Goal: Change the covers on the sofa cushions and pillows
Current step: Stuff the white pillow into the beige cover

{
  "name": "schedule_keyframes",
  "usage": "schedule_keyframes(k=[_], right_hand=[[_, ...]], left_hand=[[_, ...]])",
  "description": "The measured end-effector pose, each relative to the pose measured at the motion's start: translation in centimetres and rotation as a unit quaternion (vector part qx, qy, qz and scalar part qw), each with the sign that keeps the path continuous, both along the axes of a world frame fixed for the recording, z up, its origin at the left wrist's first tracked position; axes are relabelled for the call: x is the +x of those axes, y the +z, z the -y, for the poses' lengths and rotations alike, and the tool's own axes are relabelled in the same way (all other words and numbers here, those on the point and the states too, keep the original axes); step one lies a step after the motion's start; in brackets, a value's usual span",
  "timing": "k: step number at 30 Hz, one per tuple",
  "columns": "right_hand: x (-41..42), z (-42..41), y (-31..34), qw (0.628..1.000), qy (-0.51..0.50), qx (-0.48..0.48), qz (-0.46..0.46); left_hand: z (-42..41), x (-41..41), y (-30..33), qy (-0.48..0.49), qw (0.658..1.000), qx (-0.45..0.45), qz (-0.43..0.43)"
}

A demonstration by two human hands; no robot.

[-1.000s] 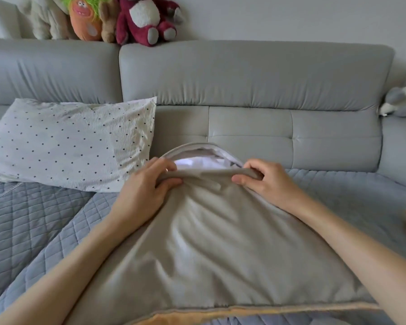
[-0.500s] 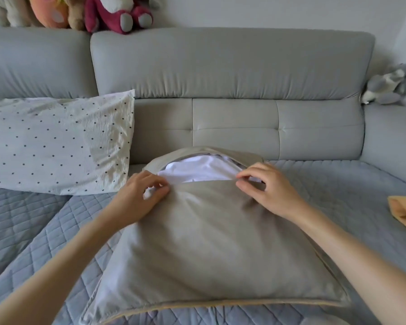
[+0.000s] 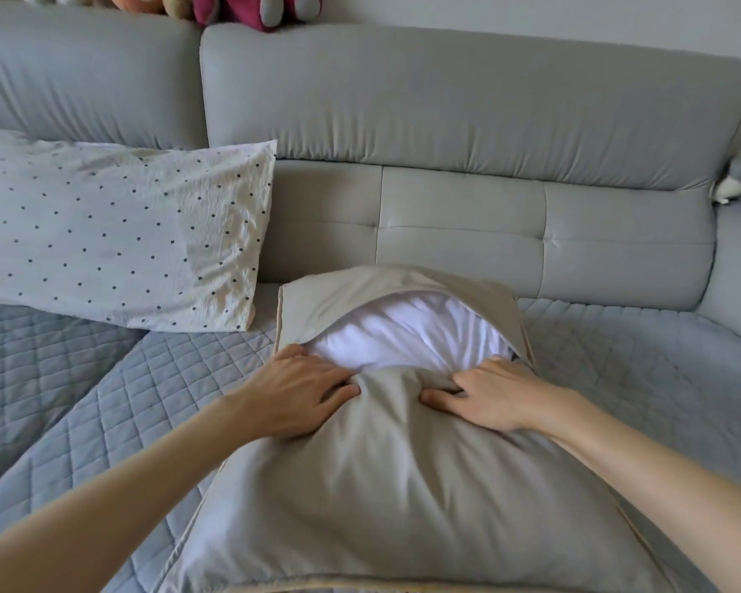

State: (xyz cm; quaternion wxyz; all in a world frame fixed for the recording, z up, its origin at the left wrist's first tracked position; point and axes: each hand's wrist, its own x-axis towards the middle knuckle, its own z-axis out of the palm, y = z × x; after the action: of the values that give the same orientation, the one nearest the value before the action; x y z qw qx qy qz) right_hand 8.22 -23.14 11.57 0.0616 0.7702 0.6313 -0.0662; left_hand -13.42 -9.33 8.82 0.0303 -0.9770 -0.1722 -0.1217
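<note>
beige cover (image 3: 403, 485) bunched at its open edge, gripped by left hand (image 3: 294, 393) and right hand (image 3: 493, 398) | white insert (image 3: 407, 331) exposed | cushion laid mid-sofa seat (image 3: 103, 404)

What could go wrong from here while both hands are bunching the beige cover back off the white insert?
1. The left hand and right hand grip only the near flap of the beige cover; the far flap lies over the white insert, so pulling may drag the whole cushion rather than free it.
2. The bulging insert looks tight in the opening, so a hard tug may strain the cover's corner by the right hand.
</note>
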Motion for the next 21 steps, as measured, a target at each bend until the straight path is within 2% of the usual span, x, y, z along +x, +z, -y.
schedule_keyframes(k=[3,7,10,12,15,17,19,21], right_hand=[[-0.3,-0.1,0.0,1.0,-0.011,-0.003,0.007],[0.3,1.1,0.2,0.994,-0.055,0.031,-0.085],[0.7,1.8,1.4,0.973,-0.055,0.14,-0.172],[1.5,1.7,2.0,0.942,-0.071,0.234,-0.23],[2.0,0.9,3.3,0.925,-0.008,0.336,-0.179],[1.3,-0.1,4.1,0.947,0.016,0.291,-0.132],[0.8,-1.0,3.9,0.98,-0.007,0.177,-0.09],[0.7,-1.7,2.6,0.995,-0.021,0.098,-0.023]], left_hand=[[-0.1,0.2,-0.1,0.036,0.998,0.007,-0.06],[0.3,-0.3,0.2,0.009,0.999,0.045,0.024],[-0.7,-1.0,1.9,-0.003,0.998,-0.043,0.054],[-1.1,-1.0,2.9,-0.01,0.996,-0.031,0.089],[-0.5,0.4,5.2,-0.029,0.985,-0.03,0.166],[-0.2,2.4,6.6,-0.014,0.986,-0.111,0.127],[0.1,4.9,6.7,0.005,0.986,-0.164,0.007],[0.5,7.0,4.6,0.037,0.988,-0.125,-0.08]])
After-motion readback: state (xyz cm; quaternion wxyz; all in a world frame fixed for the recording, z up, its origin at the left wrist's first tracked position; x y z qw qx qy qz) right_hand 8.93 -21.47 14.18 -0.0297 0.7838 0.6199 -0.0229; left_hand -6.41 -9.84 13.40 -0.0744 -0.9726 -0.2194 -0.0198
